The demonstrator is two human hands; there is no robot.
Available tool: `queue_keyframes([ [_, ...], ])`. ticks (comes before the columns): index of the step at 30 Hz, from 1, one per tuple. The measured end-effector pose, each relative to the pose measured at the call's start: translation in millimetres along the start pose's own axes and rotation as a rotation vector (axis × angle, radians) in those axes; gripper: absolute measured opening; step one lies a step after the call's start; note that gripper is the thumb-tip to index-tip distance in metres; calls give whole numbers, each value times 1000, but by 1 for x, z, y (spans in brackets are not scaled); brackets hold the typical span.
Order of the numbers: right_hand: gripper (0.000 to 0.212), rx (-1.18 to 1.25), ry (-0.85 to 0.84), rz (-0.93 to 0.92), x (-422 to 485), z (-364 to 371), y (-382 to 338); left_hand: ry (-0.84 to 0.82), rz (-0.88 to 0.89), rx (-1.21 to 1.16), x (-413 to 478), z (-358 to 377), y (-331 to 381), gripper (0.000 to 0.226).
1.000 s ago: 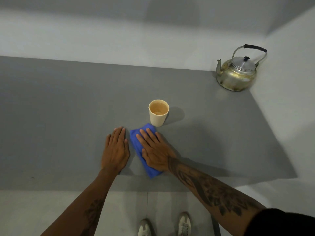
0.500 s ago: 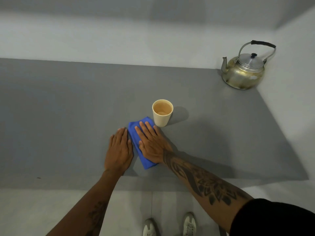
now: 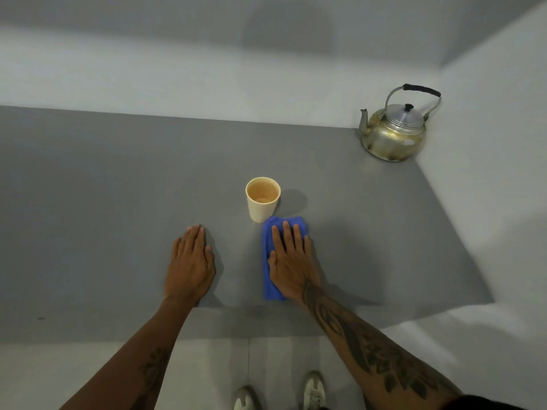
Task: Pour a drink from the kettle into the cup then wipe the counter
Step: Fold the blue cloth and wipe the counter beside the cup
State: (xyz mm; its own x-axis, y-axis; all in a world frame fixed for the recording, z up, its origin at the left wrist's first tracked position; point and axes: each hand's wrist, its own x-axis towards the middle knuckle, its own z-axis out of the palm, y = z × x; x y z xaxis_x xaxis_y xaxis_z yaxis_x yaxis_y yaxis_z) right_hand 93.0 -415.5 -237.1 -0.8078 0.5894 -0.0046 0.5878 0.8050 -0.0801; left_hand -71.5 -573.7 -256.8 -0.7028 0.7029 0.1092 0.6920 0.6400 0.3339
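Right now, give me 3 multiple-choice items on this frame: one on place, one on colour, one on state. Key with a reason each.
1. Where is the kettle?
A. far right corner of the counter
B. beside the left hand
C. in the right hand

2. What colour is the cloth?
A. red
B. blue
C. white

3. What state is the cup in?
A. tipped over
B. upright and empty
C. upright with a brownish drink in it

Key:
1 A, it stands where the two walls meet.
2 B, blue shows around the right hand pressing flat on it.
3 C, liquid shows inside the rim; the left hand lies flat on the counter, off the cup.
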Motion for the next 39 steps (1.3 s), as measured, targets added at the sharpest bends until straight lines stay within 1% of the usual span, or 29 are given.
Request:
queue_keyframes([
  [3,62,-19,-59,-191,-26,1,21,3,1,-4,-1,0,0,60],
  [4,62,-24,-69,-200,-32,0,34,5,3,-2,-1,0,0,59],
  [5,62,-36,-61,-162,-30,0,46,10,4,0,-1,0,0,59],
  [7,63,-37,-57,2,-9,-3,57,10,4,2,-1,0,1,59],
  [8,65,-23,-44,67,5,-5,55,9,4,3,-1,1,1,59],
  [9,68,-14,-45,94,18,-8,48,11,6,4,0,1,1,59],
  [11,73,-25,-81,47,31,-11,35,16,8,0,1,2,2,59],
  [14,70,-39,-110,-108,18,-5,38,13,-2,-5,0,2,1,57],
  [15,69,-34,-106,-124,16,-5,43,13,-2,-4,0,2,1,57],
  [20,77,-17,-134,-56,28,-6,37,18,-15,-8,1,2,1,56],
  [23,71,8,-126,-97,12,-2,29,7,-17,-11,0,1,3,57],
  [26,68,31,-109,-142,10,-3,37,7,-2,-15,-1,1,2,59],
  [28,69,11,-84,-89,19,-4,50,5,3,-6,-1,1,0,60],
  [31,74,-15,-68,93,50,-5,64,-1,4,-5,-1,2,0,61],
  [33,74,-8,-50,161,68,-7,58,5,7,1,-1,2,1,62],
  [35,71,-59,-53,82,65,-8,54,4,10,2,0,1,2,62],
  [37,66,-92,-65,-79,42,-2,65,-5,17,-4,-1,1,2,61],
  [38,64,-96,-42,-108,30,-1,75,-1,18,-10,-1,1,1,62],
  [39,62,-100,-15,-96,22,0,86,-2,18,-17,-1,0,1,62],
])
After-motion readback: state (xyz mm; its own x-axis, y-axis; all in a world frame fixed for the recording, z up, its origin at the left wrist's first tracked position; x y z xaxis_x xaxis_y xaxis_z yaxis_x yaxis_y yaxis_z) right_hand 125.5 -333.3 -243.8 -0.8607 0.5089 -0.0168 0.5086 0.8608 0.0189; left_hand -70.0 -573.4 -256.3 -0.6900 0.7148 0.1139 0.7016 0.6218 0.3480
